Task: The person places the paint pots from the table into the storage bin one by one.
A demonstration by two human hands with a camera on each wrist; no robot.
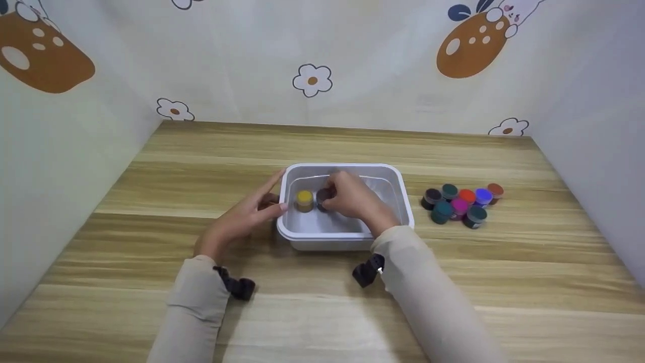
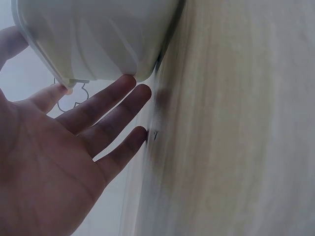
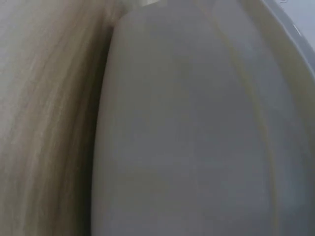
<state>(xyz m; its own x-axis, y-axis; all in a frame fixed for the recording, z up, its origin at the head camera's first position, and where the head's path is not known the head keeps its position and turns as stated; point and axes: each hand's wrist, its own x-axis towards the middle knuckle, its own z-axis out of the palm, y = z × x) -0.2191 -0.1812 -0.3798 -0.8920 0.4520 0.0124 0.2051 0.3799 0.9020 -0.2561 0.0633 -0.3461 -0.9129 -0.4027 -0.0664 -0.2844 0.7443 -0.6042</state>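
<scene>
A dark, short cylindrical paint jar (image 1: pixel 322 200) stands in the fingers of the right hand (image 1: pixel 351 197), which are curled to pinch it, inside a pale, smooth plastic tub (image 1: pixel 330 244) with rounded corners and a flared rim. Just left of that pinch sits a squat yellow-topped jar (image 1: pixel 304 200) with an amber-brown side. The left hand (image 1: pixel 245 214) is open, its fingers nearly straight, touching the tub's near-left rim and side. Beyond the right hand, outside the tub, eight round jars (image 1: pixel 459 207) cluster closely, their tops black, greens, red, violet, magenta and rust. Beneath both hands spreads a wood-grain tabletop (image 1: pixel 297 322), streaked tan and brown; ahead of them hangs a pale, softly rippled backdrop (image 1: pixel 378 65) printed with outlined flowers and orange-brown fruit shapes.
</scene>
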